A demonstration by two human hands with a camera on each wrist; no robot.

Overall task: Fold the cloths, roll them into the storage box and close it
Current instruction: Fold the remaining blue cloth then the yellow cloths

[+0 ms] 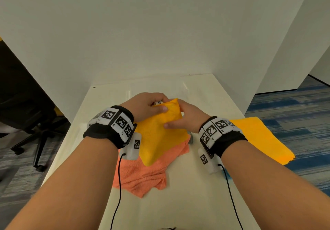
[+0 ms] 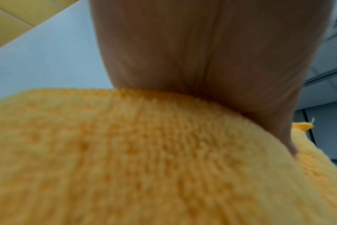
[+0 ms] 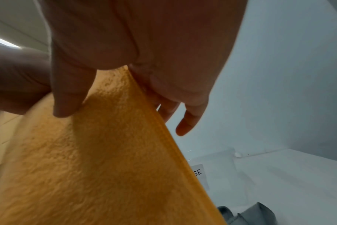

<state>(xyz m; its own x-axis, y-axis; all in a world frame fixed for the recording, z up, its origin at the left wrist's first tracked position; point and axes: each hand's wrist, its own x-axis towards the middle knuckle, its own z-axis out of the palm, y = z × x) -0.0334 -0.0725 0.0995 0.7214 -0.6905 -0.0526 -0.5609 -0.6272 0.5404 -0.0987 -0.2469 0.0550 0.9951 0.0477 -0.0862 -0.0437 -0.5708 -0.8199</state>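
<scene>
Pinching: left hand point(image 1: 149, 105) and right hand point(image 1: 185, 118), thumbs clamping folded yellow terry cloth point(image 1: 160, 133); crumpled salmon cloth point(image 1: 142, 174) beneath wrists.

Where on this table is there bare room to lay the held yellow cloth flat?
Bare table lies near the person, right of the orange cloth. The middle is crowded: held yellow cloth, both hands, and second yellow cloth overhanging the right edge.

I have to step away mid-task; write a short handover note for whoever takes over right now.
Left hand and right hand: both pinch the top edge of the folded yellow terry cloth, lifted above the crumpled orange cloth.
A second yellow cloth lies flat at the white table's right edge.
The clear storage box sits behind.
Left: rolling, boxing, closing.
</scene>
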